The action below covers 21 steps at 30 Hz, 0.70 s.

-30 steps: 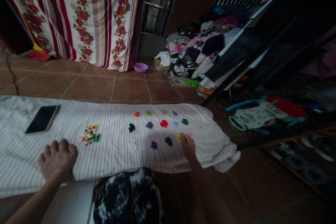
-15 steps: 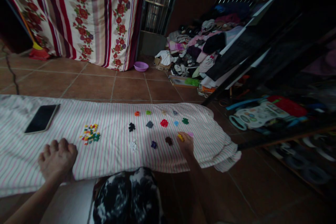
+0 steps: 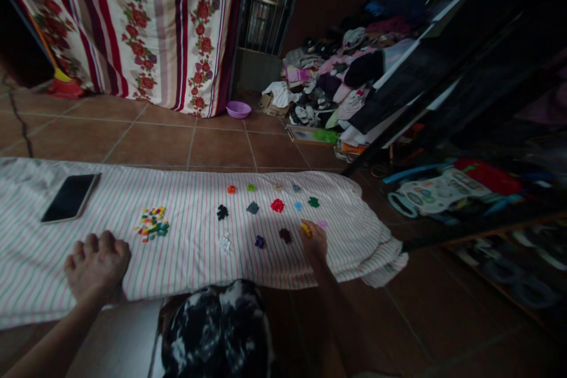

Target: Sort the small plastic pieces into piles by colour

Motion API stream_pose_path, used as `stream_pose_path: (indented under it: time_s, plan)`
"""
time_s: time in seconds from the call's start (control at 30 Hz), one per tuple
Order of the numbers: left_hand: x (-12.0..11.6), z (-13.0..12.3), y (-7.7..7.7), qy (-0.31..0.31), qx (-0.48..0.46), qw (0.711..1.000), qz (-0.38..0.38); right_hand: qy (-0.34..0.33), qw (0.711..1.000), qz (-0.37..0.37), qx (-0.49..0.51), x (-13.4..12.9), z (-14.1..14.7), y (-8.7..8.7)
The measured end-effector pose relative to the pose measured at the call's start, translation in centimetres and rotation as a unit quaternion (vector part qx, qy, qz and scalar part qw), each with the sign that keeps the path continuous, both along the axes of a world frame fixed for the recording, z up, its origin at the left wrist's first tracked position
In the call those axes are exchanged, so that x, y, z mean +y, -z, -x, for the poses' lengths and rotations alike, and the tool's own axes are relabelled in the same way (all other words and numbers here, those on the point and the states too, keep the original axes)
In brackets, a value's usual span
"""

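Note:
My right hand is at the right part of the striped cloth, its fingers drawn together around a small pile of yellow pieces. Just past its fingertips lies a pink pile, and to its left a brown one. My left hand rests on the cloth at the left with its fingers curled in and no object visible in it. Beyond that hand lies a mixed heap of tiny yellow, red, white and green pieces.
More single-colour piles stand in loose rows, among them black, white, red, purple and dark green. A phone lies at the far left. A purple basin and heaped clothes are on the floor behind.
The view has shifted very slightly. My right hand stays at the yellow pieces with only a small movement of its fingers. My left hand keeps its place.

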<state>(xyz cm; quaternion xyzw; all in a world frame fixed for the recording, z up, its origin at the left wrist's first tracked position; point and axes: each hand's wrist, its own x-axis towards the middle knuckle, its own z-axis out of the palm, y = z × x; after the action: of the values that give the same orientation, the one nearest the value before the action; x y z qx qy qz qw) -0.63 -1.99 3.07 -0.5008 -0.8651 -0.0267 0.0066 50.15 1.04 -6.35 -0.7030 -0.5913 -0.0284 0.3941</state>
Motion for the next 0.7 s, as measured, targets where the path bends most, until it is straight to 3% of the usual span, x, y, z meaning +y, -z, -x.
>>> stream_pose_path:
  time_s: [0.1, 0.5, 0.7]
  plan:
    - [0.1, 0.3, 0.7, 0.002, 0.048, 0.998, -0.033, 0.002, 1.000, -0.003, -0.003, 0.0, 0.1, 0.0]
    - [0.3, 1.0, 2.1, 0.003, 0.026, 0.997, -0.070, 0.022, 1.000, -0.004, 0.018, 0.3, -0.3, 0.1]
    - [0.4, 1.3, 2.6, 0.000, 0.032, 0.996, -0.077, 0.060, 0.995, 0.039, 0.068, 0.5, -0.5, -0.1]
